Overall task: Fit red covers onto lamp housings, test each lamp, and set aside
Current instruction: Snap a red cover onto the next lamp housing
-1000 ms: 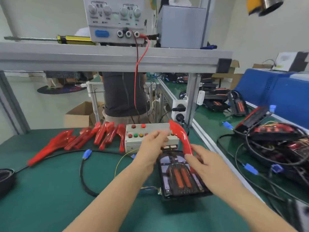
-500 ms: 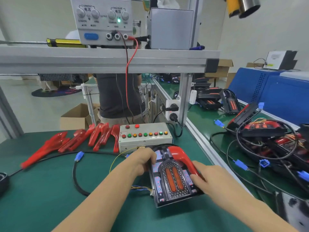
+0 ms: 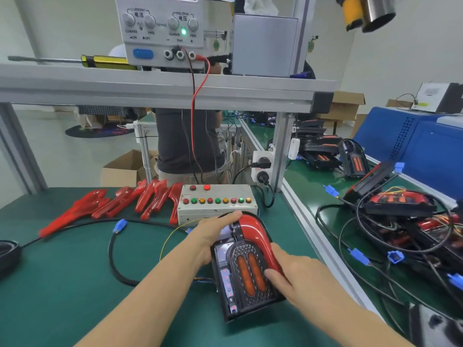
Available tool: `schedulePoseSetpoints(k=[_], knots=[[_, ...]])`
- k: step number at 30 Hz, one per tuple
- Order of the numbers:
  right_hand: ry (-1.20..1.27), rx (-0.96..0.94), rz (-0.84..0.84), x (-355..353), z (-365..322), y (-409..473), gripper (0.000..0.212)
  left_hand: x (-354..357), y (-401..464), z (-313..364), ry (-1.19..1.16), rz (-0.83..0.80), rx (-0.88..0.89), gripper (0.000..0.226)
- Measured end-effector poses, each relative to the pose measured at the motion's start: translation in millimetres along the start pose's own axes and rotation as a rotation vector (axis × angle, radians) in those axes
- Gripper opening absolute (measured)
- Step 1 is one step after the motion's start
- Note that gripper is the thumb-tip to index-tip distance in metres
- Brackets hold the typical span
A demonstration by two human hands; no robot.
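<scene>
A: Where is the housing sitting?
B: It is lying flat on the green surface, just in front of the button box, and the red cover is sitting along its top and right edge

A: What are the hands doing?
B: The left hand is resting on the housing's upper left corner, fingers straight and reaching to the top of the cover. The right hand is pressing on the cover's lower right end, fingers stretched out flat and close together, gripping nothing

A: Is anything glowing?
B: Two orange strips are showing in the middle of the housing, though I cannot tell whether they are lit. On the box, several lamps are glowing, and a green light is shining on the power supply up on the shelf

A: And the spare covers?
B: They are lying in a loose row on the surface to the left of the box, well apart from both hands. More housings are piling up among tangled cables on the right-hand bench
</scene>
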State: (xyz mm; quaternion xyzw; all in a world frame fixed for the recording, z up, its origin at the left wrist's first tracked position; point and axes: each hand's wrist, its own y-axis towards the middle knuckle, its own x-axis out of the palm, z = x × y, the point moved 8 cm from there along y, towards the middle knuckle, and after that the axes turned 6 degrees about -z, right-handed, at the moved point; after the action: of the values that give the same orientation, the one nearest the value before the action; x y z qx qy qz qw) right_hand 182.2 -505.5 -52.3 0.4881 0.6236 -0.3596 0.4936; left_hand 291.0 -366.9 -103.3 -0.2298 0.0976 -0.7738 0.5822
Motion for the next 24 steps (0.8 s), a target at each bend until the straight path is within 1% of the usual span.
schedulePoseSetpoints(k=[3, 5, 7, 9, 10, 12, 14, 15, 17, 18, 19, 21, 24], knots=[[-0.182, 0.026, -0.025, 5.0, 1.1, 2.2, 0.054, -1.4, -4.3, 2.0, -0.017, 0.024, 0.026, 0.048], [-0.257, 0.047, -0.044, 8.4, 4.2, 4.0, 0.056, -2.8, -5.8, 5.1, 0.004, 0.027, 0.044, 0.044], [-0.276, 0.068, -0.050, 12.4, 7.7, 6.0, 0.057, -3.0, -7.3, 8.8, 0.018, 0.021, 0.061, 0.034], [-0.214, 0.078, -0.018, 15.4, 9.1, 6.2, 0.057, -3.5, -7.4, 12.0, 0.023, 0.017, 0.075, 0.027], [-0.155, 0.068, 0.016, 14.4, 7.6, 5.0, 0.057, -4.5, -7.4, 14.0, 0.028, 0.015, 0.085, 0.026], [0.042, 0.053, 0.078, 11.7, 8.2, 3.7, 0.057, -8.3, -5.9, 17.9, 0.046, 0.010, 0.102, 0.025], [0.345, 0.086, 0.090, 13.8, 19.1, 7.6, 0.059, -13.3, -4.7, 20.0, 0.059, 0.001, 0.103, 0.026], [0.529, 0.130, 0.058, 18.6, 25.2, 10.1, 0.058, -15.6, -4.5, 19.5, 0.053, -0.005, 0.095, 0.026], [0.884, 0.184, -0.048, 32.6, 24.9, 14.3, 0.049, -19.2, -3.4, 17.2, 0.034, -0.030, 0.074, 0.031], [1.003, 0.194, -0.083, 37.7, 21.0, 14.4, 0.044, -19.6, -3.2, 15.7, 0.032, -0.048, 0.063, 0.035], [1.071, 0.201, -0.089, 40.1, 17.1, 13.8, 0.040, -19.5, -2.6, 14.5, 0.036, -0.064, 0.054, 0.039], [1.126, 0.206, -0.056, 40.4, 11.8, 13.0, 0.035, -19.7, -1.0, 13.4, 0.032, -0.084, 0.041, 0.045], [1.183, 0.239, -0.028, 38.8, 8.0, 13.4, 0.033, -20.1, 0.5, 13.0, 0.000, -0.109, 0.000, 0.042]])
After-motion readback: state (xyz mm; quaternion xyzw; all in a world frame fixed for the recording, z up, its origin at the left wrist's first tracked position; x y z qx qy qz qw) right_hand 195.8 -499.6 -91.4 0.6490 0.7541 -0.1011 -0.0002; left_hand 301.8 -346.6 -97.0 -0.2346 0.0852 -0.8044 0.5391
